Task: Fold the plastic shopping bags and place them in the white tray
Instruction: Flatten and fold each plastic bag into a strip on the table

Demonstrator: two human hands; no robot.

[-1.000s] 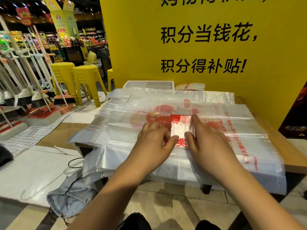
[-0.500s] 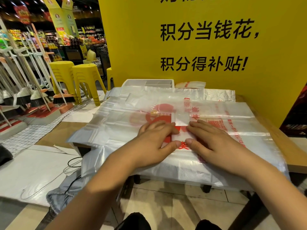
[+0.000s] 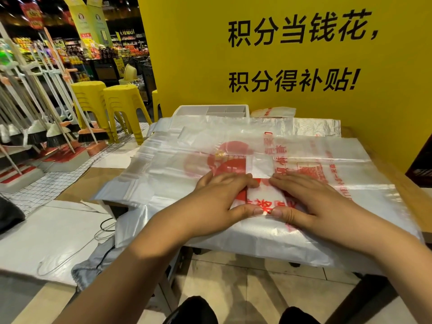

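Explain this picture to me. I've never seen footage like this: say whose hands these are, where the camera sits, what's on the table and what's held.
There is no machine. A person wears one camera on the head, looking forward and down, so you see their own arms. The left hand and right hand press flat on a small folded bag, thumbs close together at its near edge; nothing is lifted. Under it lies a pile of flat bags printed in red, spread over the table. At the far edge, against the yellow wall, stands the white tray, with one more bag beside it.
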